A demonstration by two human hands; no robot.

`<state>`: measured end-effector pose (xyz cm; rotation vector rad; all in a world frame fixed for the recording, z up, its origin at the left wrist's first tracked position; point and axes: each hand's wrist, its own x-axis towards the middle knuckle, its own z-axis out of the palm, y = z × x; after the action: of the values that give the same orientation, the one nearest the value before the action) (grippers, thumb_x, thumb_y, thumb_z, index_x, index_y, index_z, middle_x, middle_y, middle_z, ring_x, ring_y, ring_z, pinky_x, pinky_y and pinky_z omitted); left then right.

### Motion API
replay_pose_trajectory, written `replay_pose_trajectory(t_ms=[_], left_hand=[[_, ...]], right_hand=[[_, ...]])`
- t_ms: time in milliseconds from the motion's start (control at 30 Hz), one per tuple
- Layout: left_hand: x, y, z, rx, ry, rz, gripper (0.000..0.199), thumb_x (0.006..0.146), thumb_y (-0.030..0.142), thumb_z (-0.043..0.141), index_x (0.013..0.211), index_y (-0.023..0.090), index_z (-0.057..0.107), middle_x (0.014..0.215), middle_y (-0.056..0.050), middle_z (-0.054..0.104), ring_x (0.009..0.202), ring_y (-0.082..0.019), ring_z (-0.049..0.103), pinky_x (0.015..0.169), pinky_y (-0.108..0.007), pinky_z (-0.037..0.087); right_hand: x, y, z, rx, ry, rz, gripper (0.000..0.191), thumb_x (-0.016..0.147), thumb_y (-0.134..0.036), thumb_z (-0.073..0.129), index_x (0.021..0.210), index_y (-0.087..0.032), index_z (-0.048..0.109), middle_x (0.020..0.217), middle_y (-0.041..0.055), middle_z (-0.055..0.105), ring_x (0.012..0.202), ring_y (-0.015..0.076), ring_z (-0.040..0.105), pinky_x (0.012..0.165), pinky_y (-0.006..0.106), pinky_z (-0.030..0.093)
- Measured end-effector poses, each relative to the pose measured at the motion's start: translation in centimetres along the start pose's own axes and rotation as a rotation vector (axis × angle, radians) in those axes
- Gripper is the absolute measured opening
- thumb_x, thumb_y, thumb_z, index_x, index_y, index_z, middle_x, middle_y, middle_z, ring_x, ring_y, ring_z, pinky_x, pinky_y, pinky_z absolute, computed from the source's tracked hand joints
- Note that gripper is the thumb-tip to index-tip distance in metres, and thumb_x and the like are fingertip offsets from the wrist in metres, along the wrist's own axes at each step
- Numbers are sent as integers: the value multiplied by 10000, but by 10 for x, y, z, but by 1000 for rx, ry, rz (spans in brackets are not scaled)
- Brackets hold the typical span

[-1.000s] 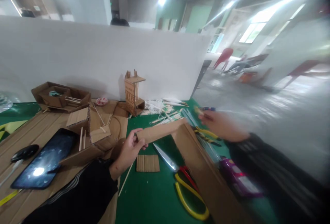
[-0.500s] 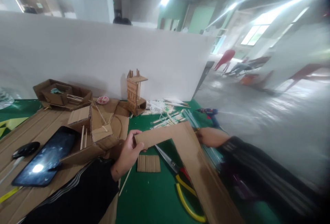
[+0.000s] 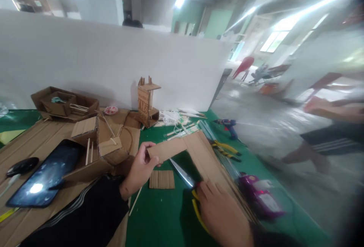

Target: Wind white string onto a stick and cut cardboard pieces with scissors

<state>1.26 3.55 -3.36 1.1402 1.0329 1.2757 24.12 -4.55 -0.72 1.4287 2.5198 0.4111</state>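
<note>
My left hand [image 3: 143,171] pinches the end of the short arm of an L-shaped piece of cardboard [image 3: 199,148], thumb on top. The long arm of the cardboard runs down to the right. My right hand [image 3: 222,211] is over the handles of a large pair of scissors [image 3: 182,173], its fingers curled on them and hiding much of the grip. Part of a yellow handle loop shows beside it, and the blades point away to the upper left. A small ribbed cardboard rectangle [image 3: 162,179] lies on the green table [image 3: 162,216] below the left hand's cardboard.
Cardboard structures [image 3: 65,104] and a phone [image 3: 47,173] lie to the left. A cardboard stand [image 3: 145,103] and sticks are at the back. Pliers [image 3: 227,149], a glue gun [image 3: 227,125] and a purple device [image 3: 260,195] lie right. A blurred person [image 3: 327,133] is beyond.
My right hand has moved from beyond the cardboard's corner down and back onto the scissors' handles. My left hand keeps its hold. A blurred person has come into view at the right.
</note>
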Motion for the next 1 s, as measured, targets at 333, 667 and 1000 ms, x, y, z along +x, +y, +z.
replay_pose_trajectory(t_ms=[333,667,1000], left_hand=[[-2,-4,0,39,-28,38,354,802,181,575,1116,214,416,943,0,545,729,-110,574,638,-245,529],[3,-10,-6,39,-45,54,353,815,208,576,1124,213,405,913,10,551,674,-92,570,625,-230,509],[4,-10,-6,9,-20,13,396,799,249,610,1141,174,426,866,-25,647,705,-141,647,635,-245,498]], right_hand=[[15,3,-1,11,-110,128,222,805,-50,533,928,-81,715,854,167,696,775,294,665,580,362,490],[12,1,-5,60,-282,152,593,805,-18,451,1397,-56,451,1100,221,666,721,299,709,560,370,530],[-6,7,-8,422,-219,199,495,642,-47,503,1122,-126,598,1032,146,666,969,313,635,835,402,477]])
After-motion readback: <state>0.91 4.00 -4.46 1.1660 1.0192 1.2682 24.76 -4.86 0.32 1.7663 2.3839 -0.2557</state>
